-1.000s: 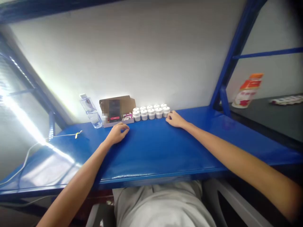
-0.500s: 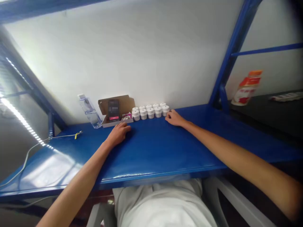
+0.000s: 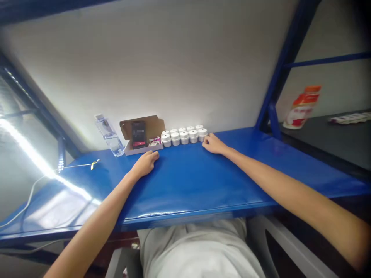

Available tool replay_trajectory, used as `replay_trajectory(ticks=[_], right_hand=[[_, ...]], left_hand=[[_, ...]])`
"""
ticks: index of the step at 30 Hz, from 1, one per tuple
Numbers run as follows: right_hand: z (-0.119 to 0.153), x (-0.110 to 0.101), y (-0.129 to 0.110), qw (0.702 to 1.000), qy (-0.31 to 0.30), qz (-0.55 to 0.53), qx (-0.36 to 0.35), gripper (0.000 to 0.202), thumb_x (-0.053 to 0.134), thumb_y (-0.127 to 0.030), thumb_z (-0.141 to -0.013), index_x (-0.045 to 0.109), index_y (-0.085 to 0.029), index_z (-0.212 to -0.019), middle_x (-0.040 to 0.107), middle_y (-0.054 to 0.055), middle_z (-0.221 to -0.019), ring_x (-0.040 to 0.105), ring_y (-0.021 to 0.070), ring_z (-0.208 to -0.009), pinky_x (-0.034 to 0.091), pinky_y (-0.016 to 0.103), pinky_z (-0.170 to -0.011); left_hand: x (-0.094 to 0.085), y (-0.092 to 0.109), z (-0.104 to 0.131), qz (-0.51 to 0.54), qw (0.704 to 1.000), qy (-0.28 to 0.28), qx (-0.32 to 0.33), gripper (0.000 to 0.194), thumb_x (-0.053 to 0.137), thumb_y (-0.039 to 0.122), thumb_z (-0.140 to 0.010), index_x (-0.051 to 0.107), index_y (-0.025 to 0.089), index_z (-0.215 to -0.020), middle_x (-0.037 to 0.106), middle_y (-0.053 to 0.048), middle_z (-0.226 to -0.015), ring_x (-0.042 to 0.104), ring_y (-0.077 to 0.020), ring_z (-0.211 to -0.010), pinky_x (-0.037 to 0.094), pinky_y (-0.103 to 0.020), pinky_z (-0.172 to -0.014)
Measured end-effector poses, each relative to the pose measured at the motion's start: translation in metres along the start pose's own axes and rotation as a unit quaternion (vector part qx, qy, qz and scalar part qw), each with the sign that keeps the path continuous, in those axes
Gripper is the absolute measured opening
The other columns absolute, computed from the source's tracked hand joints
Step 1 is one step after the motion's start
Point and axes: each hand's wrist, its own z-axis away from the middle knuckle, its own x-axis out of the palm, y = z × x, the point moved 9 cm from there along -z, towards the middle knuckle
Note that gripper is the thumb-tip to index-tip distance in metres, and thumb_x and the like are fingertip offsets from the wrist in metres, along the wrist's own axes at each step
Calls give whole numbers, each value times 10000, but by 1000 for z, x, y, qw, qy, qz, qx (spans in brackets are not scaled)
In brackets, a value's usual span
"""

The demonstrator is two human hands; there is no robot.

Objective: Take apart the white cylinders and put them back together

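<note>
Two rows of white round plastic pieces [image 3: 184, 138], like small capped jars, stand side by side at the back of the blue table. My right hand [image 3: 213, 144] rests at their right end, its fingers loosely curled beside the last front piece; I cannot tell whether they touch it. On the tabletop, in front of an open cardboard box [image 3: 156, 125], lies my left hand [image 3: 146, 162], also loosely curled, with nothing seen in it. Inside the box a dark phone-like device [image 3: 138, 134] leans upright next to small pink-and-white items [image 3: 155, 141].
Left of the box stands a clear water bottle [image 3: 110, 136]. A white cable [image 3: 78, 166] with a yellow tag crosses the left side of the blue table [image 3: 179, 185]. Blue frame posts [image 3: 285, 58] rise at both sides. An orange-capped bottle [image 3: 303, 108] stands on a dark surface to the right.
Both hands and the things on the table stay nearly in place. Only the brightness differs: the wall looks darker, and the tabletop and arms lighter.
</note>
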Motion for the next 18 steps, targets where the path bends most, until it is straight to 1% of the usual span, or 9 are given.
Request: replay_trajectory(ticks=[2, 6, 9, 11, 15, 18], right_hand=[[0, 0, 0, 1000, 1, 0, 0, 138, 598, -239, -890, 573, -191, -764, 529, 54, -935, 562, 174, -808, 464, 290, -817], [0, 0, 0, 1000, 0, 2, -1, 151, 594, -236, -891, 559, -195, -750, 527, 53, -921, 564, 179, -823, 460, 283, -815], [1, -1, -2, 1000, -1, 1, -1, 156, 590, -229, -891, 547, -194, -745, 526, 55, -932, 560, 175, -814, 456, 284, -813], [2, -2, -2, 1000, -3, 2, 0, 155, 592, -231, -893, 547, -193, -750, 523, 53, -935, 558, 172, -812, 453, 283, -816], [2, -1, -2, 1000, -6, 3, 3, 171, 595, -230, -895, 540, -194, -736, 528, 51, -926, 562, 172, -818, 454, 280, -813], [1, -1, -2, 1000, -6, 9, 0, 168, 594, -230, -894, 540, -196, -739, 532, 53, -926, 565, 176, -817, 455, 284, -809]], left_hand=[[-1, -1, 0, 10, 1000, 10, -6, 272, 370, 246, -994, 639, 209, -993, 602, -93, -940, 593, -233, -879, 472, -349, -818], [-12, 1, 2, -6, 998, 68, -11, 289, 334, 254, -1020, 616, 196, -1040, 616, -104, -971, 596, -234, -930, 468, -348, -856], [-8, 4, 1, -24, 998, 62, -12, 274, 365, 278, -1021, 626, 197, -1031, 634, -106, -984, 609, -239, -950, 469, -347, -866], [-6, 1, 0, -27, 998, 61, -18, 258, 398, 288, -1011, 637, 193, -1020, 650, -105, -987, 623, -245, -961, 474, -347, -869], [-8, -11, -2, -15, 996, 84, -39, 249, 464, 318, -984, 674, 185, -960, 700, -101, -970, 652, -255, -935, 486, -349, -853], [-6, -19, -4, -10, 996, 79, -47, 253, 512, 335, -960, 710, 186, -906, 730, -105, -949, 670, -259, -906, 494, -347, -842]])
